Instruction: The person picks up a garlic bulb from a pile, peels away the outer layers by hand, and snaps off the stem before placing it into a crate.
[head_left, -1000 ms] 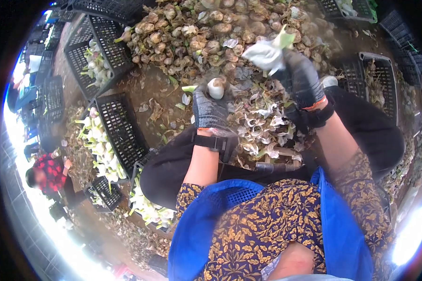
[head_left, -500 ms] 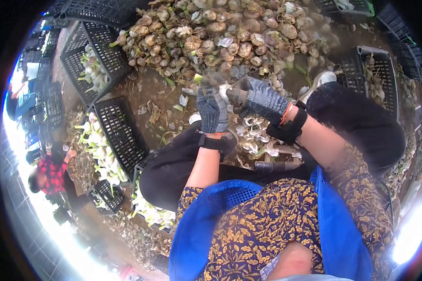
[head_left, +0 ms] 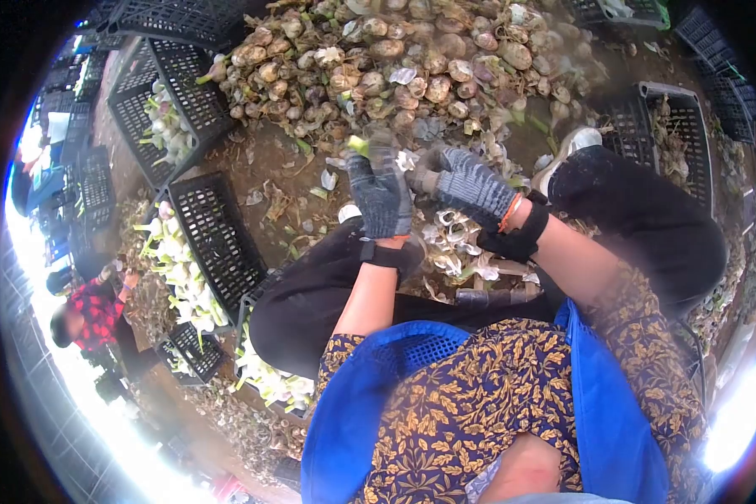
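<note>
Grey knit covers my left hand (head_left: 380,200) and my right hand (head_left: 476,186), held side by side above the floor (head_left: 237,164), just short of the near edge of a heap (head_left: 395,71) of bulbs. My left is closed round a garlic (head_left: 359,145); its green stem end pokes out by the thumb, the rest hidden or blurred. My right has its fingers curled beside a white scrap (head_left: 406,160); they blur, so I cannot tell whether they pinch it. Peels (head_left: 460,239) lie between my legs (head_left: 307,298). White stalks (head_left: 185,265) show along the left edge of a black crate (head_left: 217,239); farther left is a person (head_left: 95,315) in red check.
</note>
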{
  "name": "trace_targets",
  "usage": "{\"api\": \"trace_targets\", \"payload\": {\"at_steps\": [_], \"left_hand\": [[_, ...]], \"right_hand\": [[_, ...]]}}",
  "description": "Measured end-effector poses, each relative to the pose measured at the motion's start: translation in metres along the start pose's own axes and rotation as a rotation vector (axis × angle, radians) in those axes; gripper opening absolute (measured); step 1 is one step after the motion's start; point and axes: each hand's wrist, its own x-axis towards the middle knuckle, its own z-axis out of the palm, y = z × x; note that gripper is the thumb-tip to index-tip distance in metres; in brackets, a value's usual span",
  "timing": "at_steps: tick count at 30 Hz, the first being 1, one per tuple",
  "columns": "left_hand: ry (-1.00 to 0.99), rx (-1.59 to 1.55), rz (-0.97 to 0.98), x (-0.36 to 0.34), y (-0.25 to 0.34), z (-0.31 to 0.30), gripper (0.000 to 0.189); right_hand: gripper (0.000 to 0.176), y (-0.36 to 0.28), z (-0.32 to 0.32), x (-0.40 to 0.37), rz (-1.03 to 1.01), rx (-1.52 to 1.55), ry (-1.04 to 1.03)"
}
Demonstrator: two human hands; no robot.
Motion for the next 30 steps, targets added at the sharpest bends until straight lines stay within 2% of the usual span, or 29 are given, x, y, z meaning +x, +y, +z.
{"api": "trace_targets", "payload": {"at_steps": [2, 4, 6, 8, 9, 10, 12, 13, 15, 16, 17, 18, 19, 20, 21, 22, 23, 24, 25, 26, 27, 28, 29, 30], "left_hand": [[-0.029, 0.055, -0.058, 0.001, -0.005, -0.002, 0.033], [0.006, -0.027, -0.078, 0.003, -0.008, 0.001, 0.034], [0.042, -0.108, -0.1, 0.009, -0.013, 0.0, 0.035], [-0.054, -0.018, -0.183, 0.022, 0.001, -0.004, 0.03], [0.038, -0.627, -0.626, 0.019, 0.007, -0.004, 0.031], [0.039, -0.627, -0.626, 0.019, 0.006, -0.004, 0.031], [0.194, -0.818, -0.764, 0.022, 0.003, -0.005, 0.038], [0.135, -0.889, -0.773, 0.023, 0.001, -0.008, 0.044], [0.078, -0.92, -0.782, 0.034, -0.028, -0.017, 0.045], [0.014, -0.953, -0.791, 0.039, -0.044, -0.021, 0.047], [-0.387, -1.099, -0.684, 0.041, -0.046, -0.028, 0.05], [-0.394, -1.102, -0.681, 0.043, -0.051, -0.024, 0.05], [-0.113, -0.95, -0.699, 0.039, -0.058, -0.019, 0.05], [0.156, -0.786, -0.707, 0.035, -0.058, -0.012, 0.05], [0.066, -0.74, -0.651, 0.028, -0.049, -0.012, 0.033], [0.049, -0.743, -0.65, 0.023, -0.05, -0.007, 0.033], [-0.002, -0.54, -0.452, 0.018, -0.054, 0.0, 0.032], [-0.049, -0.34, -0.25, 0.013, -0.038, 0.007, 0.03], [-0.186, -0.032, -0.227, 0.004, -0.022, 0.006, 0.029], [-0.292, 0.737, 0.377, -0.004, -0.075, 0.013, 0.032], [-0.368, 0.666, 0.331, -0.009, -0.048, 0.017, 0.034], [-0.442, 0.596, 0.284, -0.013, -0.018, 0.023, 0.035], [-0.401, 0.23, 0.115, -0.011, -0.014, 0.028, 0.035], [-0.403, 0.225, 0.124, -0.009, -0.009, 0.029, 0.035]], "right_hand": [[0.031, 0.006, 0.002, 0.0, -0.025, 0.098, 0.025], [0.026, 0.004, -0.002, 0.0, -0.059, -0.071, -0.027], [0.023, 0.004, -0.001, 0.002, 0.02, 0.027, -0.007], [0.02, 0.009, -0.005, 0.009, 0.075, -0.062, 0.181], [0.013, 0.012, -0.008, 0.007, 0.009, -0.062, 0.288], [0.011, 0.011, -0.01, 0.006, -0.056, 0.138, 0.293], [0.01, 0.023, -0.018, 0.014, 0.043, 0.605, 0.319], [0.01, 0.031, -0.022, 0.017, 0.043, 0.606, 0.319], [0.015, 0.049, -0.033, 0.02, -0.405, -0.302, 0.377], [0.023, 0.056, -0.043, 0.018, -0.368, -0.885, 0.01], [0.026, 0.054, -0.044, 0.011, -0.322, -1.052, -0.018], [0.028, 0.053, -0.041, 0.004, -0.271, -1.216, -0.054], [0.034, 0.05, -0.042, -0.002, -0.177, -1.096, -0.026], [0.034, 0.04, -0.034, -0.004, -0.17, -1.099, -0.024], [0.033, 0.033, -0.03, -0.004, -0.168, -0.746, 0.077], [0.034, 0.029, -0.03, -0.003, -0.17, -0.393, 0.175], [0.038, 0.061, -0.026, 0.012, -0.199, -0.175, 0.123], [0.039, 0.045, -0.019, 0.008, 0.076, 0.499, 0.006], [0.039, 0.032, -0.013, 0.004, 0.271, 0.89, -0.059], [0.04, 0.025, -0.017, 0.002, 0.461, 1.275, -0.123], [0.038, 0.048, -0.017, 0.012, 0.476, 1.41, -0.233], [0.037, 0.056, -0.024, 0.016, 0.496, 1.257, -0.091], [0.038, 0.064, -0.041, 0.022, 0.509, 1.191, -0.033], [0.039, 0.071, -0.065, 0.028, 0.52, 1.125, 0.024]]}}
